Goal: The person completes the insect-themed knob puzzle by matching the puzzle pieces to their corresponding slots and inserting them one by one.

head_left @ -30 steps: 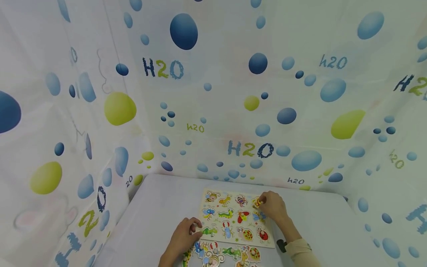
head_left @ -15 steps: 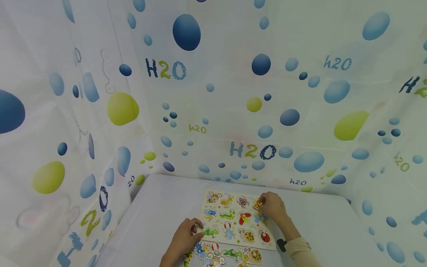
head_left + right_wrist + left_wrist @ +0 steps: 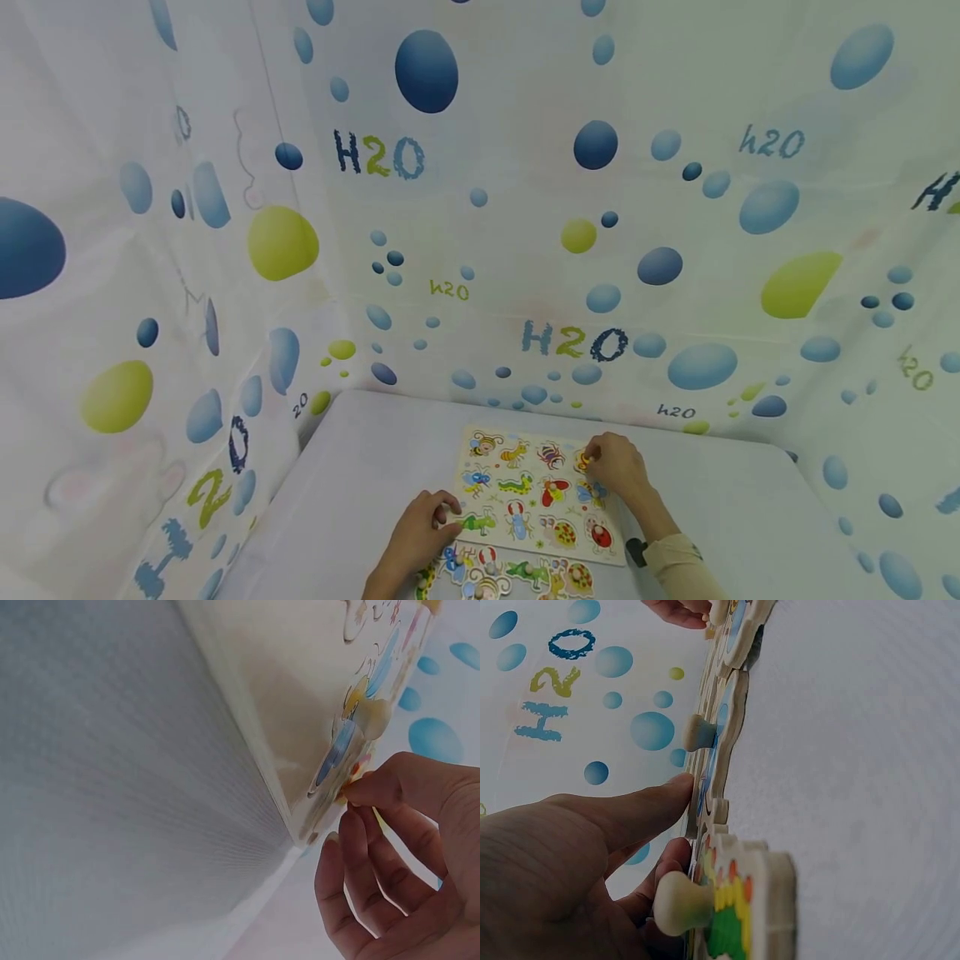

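A cream wooden puzzle board (image 3: 617, 557) with printed insects lies on the table. At its far right corner my right hand (image 3: 621, 468) pinches a small yellow-and-orange insect puzzle piece (image 3: 581, 461) between thumb and fingers; the fingers partly hide it. In the right wrist view, the thumb and index finger (image 3: 375, 787) meet over this piece, low at the board. My left hand (image 3: 420, 529) rests at the near left edge, thumb and fingertips touching the board beside the printed grasshopper. A knobbed caterpillar piece (image 3: 731, 915) lies close below that hand in the left wrist view.
Loose knobbed pieces lie along the board's near edge, among them a grasshopper (image 3: 527, 571), a bee (image 3: 486, 586) and a snail (image 3: 581, 577). Some overlap. A white sheet with blue and green spots (image 3: 577, 236) hangs around the table (image 3: 375, 450).
The head view has turned slightly, so everything sits a little further right. Both hands keep their places at the board, the right one still on the yellow-and-orange insect piece.
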Motion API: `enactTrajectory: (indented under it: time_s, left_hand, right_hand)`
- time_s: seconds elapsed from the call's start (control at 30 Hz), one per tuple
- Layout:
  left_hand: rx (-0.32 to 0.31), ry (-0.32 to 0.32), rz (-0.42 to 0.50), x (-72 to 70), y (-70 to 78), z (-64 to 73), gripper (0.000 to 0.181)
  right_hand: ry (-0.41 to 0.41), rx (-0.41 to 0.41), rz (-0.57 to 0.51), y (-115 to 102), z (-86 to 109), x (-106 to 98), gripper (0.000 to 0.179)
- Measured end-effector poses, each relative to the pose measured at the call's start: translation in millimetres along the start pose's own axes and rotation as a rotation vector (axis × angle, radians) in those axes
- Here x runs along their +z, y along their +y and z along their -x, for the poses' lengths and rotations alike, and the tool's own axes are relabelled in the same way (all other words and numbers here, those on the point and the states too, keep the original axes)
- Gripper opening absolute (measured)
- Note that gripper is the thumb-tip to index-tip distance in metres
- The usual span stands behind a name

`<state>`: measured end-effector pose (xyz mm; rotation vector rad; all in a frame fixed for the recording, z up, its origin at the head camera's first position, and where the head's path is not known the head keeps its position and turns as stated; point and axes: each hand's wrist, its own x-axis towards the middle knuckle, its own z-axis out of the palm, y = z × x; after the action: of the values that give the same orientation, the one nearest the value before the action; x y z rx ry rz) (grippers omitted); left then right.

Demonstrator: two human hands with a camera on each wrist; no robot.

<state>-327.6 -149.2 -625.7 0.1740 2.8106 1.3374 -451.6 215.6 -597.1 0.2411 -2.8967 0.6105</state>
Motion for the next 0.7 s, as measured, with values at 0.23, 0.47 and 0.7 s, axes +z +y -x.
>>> enactTrajectory:
  time_s: [0.23, 0.47, 0.7]
  left_hand:
    - [0.011, 0.000, 0.003, 1.4, -1.9, -0.9, 0.019]
    - [0.004, 0.002, -0.008, 2.5, -3.6, -1.8, 0.018]
    - [0.004, -0.006, 0.001, 2.6, -5.1, -1.3, 0.018]
  right_hand:
    - [-0.034, 0.001, -0.009, 2, -2.0, -2, 0.013]
    - [-0.074, 0.005, -0.013, 1, -8.3, -3, 0.015]
    - [-0.079, -0.032, -0.030, 3, -12.5, 0, 0.016]
